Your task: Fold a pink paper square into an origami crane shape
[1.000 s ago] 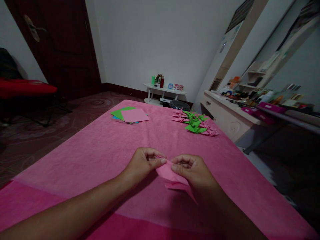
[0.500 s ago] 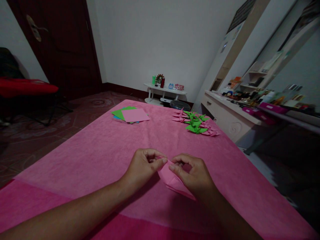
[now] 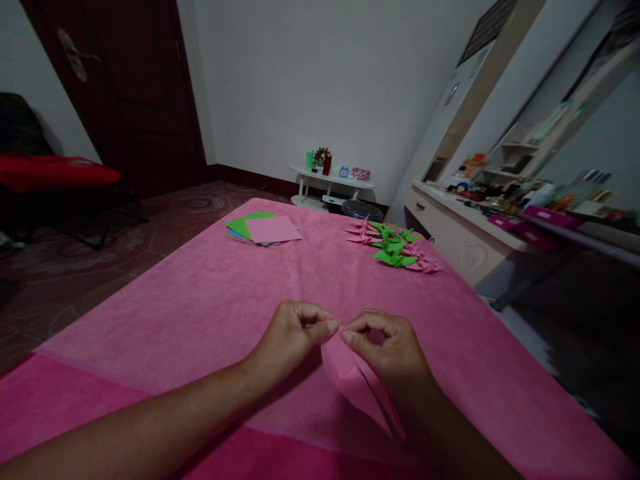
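A partly folded sheet of pink origami paper [image 3: 356,383] hangs between my hands, its long pointed end slanting down toward me and to the right. My left hand [image 3: 303,330] pinches the paper's upper tip between thumb and index finger. Right beside it, my right hand [image 3: 385,343] pinches the same tip, also with thumb and index finger, and its palm hides part of the paper's right side. The two thumbs nearly meet at the tip. Below lies the pink cloth [image 3: 210,320] covering the table.
At the far left of the cloth lies a stack of square paper sheets [image 3: 274,229], pink on top with green and blue beneath. Folded green and pink paper cranes [image 3: 395,252] cluster at the far right. A cluttered dresser [image 3: 465,227] stands to the right, a red chair [image 3: 55,172] to the left.
The lower part of the folded paper has swung downward and lengthened toward me, with its layers spread apart. Both hands keep their pinch at the tip and have shifted slightly.
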`<state>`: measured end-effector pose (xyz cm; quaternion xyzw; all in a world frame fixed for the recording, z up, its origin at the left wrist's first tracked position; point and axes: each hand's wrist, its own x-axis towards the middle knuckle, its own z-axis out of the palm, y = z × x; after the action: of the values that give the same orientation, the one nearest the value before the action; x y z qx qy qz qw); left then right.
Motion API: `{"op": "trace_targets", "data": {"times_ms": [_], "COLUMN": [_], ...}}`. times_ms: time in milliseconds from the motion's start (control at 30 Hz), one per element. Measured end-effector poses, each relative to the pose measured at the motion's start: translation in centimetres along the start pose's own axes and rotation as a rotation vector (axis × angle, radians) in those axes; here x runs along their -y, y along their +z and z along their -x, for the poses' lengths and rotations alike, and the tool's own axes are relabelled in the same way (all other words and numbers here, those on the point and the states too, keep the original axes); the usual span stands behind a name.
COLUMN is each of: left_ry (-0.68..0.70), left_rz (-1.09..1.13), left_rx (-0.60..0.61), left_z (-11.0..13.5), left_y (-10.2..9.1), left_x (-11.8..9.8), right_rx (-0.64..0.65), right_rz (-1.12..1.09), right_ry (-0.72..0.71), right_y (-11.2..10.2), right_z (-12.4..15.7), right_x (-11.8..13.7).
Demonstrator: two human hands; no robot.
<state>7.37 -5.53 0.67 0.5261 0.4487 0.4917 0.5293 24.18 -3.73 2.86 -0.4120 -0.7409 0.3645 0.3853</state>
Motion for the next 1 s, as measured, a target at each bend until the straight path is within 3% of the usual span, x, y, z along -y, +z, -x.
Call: {"op": "trace_targets", "data": {"times_ms": [233, 400, 533, 667, 867, 1000], "left_ry": [0.01, 0.02, -0.014, -0.01, 0.118, 0.063], "left_rz": [0.07, -0.069, -0.131, -0.172, -0.443, -0.396], "left_rx": [0.065, 0.064, 0.055, 0.097, 0.161, 0.226], "left_z": [0.3, 0.2, 0.0, -0.1, 0.0, -0.3], "left_y": [0.0, 0.3, 0.3, 0.1, -0.2, -0.7], "left_x": [0.1, -0.2, 0.1, 0.2, -0.3, -0.2], "right_rx": [0.011, 0.016, 0.026, 0.025, 0.074, 0.163], "right_rz": [-0.087, -0.113, -0.071, -0.023, 0.019, -0.019], "right_ry": [0.094, 0.131, 0.083, 0.056, 0.085, 0.147], "right_y": [-0.1, -0.1, 0.1, 0.3, 0.3, -0.1], "right_z": [0.1, 0.1, 0.2, 0.3, 0.2, 0.0], "right_x": [0.1, 0.1, -0.3, -0.7, -0.9, -0.9]}}
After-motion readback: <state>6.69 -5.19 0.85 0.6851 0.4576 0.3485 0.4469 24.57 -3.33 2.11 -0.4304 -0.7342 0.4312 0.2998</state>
